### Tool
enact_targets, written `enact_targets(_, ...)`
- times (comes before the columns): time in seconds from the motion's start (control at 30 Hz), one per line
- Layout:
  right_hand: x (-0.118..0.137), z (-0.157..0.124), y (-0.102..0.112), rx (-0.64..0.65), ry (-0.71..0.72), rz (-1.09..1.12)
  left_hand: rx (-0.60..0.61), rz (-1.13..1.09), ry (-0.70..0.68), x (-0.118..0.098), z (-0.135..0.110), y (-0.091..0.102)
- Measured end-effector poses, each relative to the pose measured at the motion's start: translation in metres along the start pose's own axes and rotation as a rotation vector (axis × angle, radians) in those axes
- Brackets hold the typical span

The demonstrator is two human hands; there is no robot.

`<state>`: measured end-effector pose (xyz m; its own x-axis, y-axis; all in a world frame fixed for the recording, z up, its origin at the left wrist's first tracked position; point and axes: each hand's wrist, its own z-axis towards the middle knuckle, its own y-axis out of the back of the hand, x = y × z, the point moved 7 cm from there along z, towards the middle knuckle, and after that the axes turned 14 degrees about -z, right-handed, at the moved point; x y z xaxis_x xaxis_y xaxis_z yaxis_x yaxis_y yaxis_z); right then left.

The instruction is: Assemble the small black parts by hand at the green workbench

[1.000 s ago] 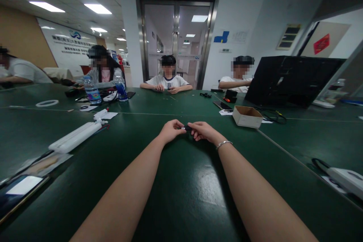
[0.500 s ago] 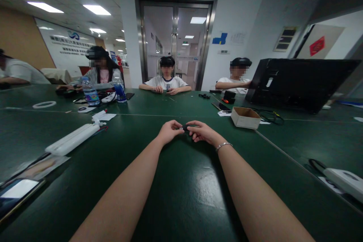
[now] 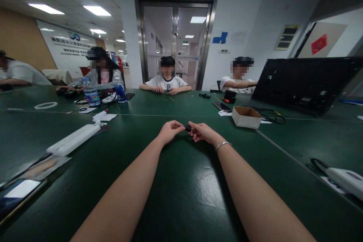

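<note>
Between my two hands is a small dark cylindrical piece (image 3: 187, 128), too small to name more exactly. My left hand (image 3: 171, 131) pinches its left end between thumb and fingertips. Its right end is gripped by my right hand (image 3: 203, 132), whose fingers curl beneath and partly hide it. Both forearms reach forward over the green table (image 3: 181, 181), with the hands close together a little above its surface. A silver bracelet (image 3: 223, 145) circles my right wrist.
Right of my hands stand a small open cardboard box (image 3: 246, 118) and a large black monitor (image 3: 306, 85). A white power strip (image 3: 75, 139) and a phone (image 3: 21, 196) lie left. Two bottles (image 3: 91, 92) stand further back. Several people sit around the table.
My fingers have shifted slightly on the dark piece, and more of it shows between my hands. At the right, the person behind the monitor has moved an arm, and the monitor has shifted slightly right.
</note>
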<state>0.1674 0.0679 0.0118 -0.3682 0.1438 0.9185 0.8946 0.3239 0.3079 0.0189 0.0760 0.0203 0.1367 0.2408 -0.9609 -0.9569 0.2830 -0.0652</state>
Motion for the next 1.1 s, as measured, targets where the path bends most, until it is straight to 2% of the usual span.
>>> enact_targets(0.43, 0.005, -0.006, -0.002, 0.110, 0.133, 0.016, -0.033, 0.057, 0.027, 0.002, 0.001, 0.003)
enact_targets(0.6, 0.006, -0.005, -0.002, 0.065, 0.111, -0.001, -0.042, 0.050, 0.016, 0.002, 0.002, 0.004)
enact_targets(0.77, 0.009, -0.007, 0.000, 0.061, 0.150, 0.030, -0.050, 0.074, 0.000, 0.004, 0.002, 0.006)
enact_targets(0.93, 0.008, -0.007, -0.001, 0.066, 0.116, 0.002, -0.062, 0.053, -0.007, 0.006, 0.004, 0.008)
enact_targets(1.1, 0.014, -0.008, 0.000, 0.040, 0.167, 0.001, -0.071, 0.062, -0.024, 0.006, 0.004, 0.010)
